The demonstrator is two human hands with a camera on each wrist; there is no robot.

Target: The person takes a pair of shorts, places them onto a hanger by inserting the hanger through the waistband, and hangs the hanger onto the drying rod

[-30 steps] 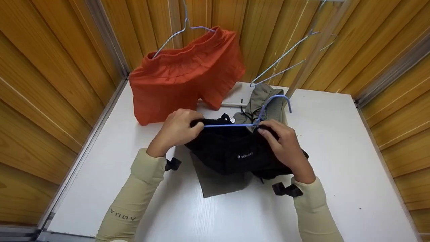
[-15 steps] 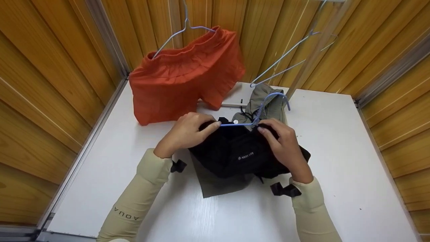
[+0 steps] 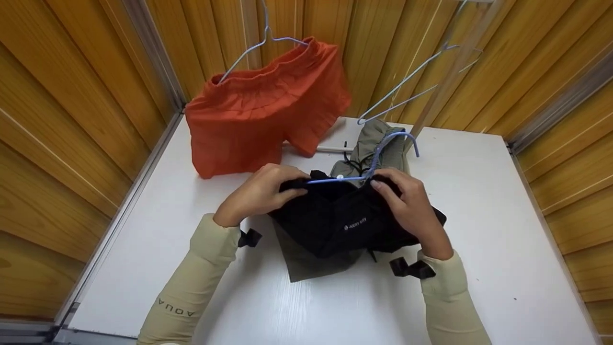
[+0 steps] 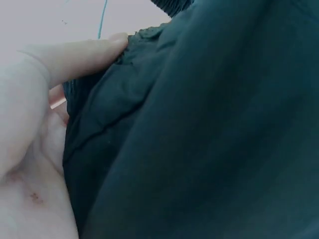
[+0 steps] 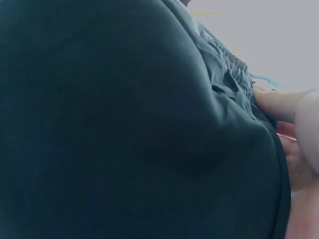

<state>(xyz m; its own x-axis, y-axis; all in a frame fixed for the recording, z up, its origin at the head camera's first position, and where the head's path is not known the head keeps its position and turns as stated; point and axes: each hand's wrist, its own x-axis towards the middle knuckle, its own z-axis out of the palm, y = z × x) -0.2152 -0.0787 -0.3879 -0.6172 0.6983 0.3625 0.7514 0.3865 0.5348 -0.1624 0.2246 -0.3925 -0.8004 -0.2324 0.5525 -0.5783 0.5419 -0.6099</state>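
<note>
In the head view, black shorts with a small white print hang bunched between both hands, above the table. Behind their waistband lies a blue wire hanger, its hook pointing up and right. My left hand pinches the waistband's left part, thumb in front, near the hanger's left arm. Close to the hanger's neck, my right hand pinches the waistband. Dark cloth fills most of the left wrist view, where the thumb presses the gathered edge. Cloth also hides much of the right wrist view. The hanger's right arm is hidden.
Orange shorts hang on another hanger at the back left. A bare blue hanger hangs at the back right beside a wooden post. Grey-green clothing lies on the white table, partly under the black shorts.
My left hand shifted right along the waistband, then slightly back left; its thumb dropped from the hanger wire onto the cloth. The right hand kept its grip, and the hanger's hook moved slightly right.
</note>
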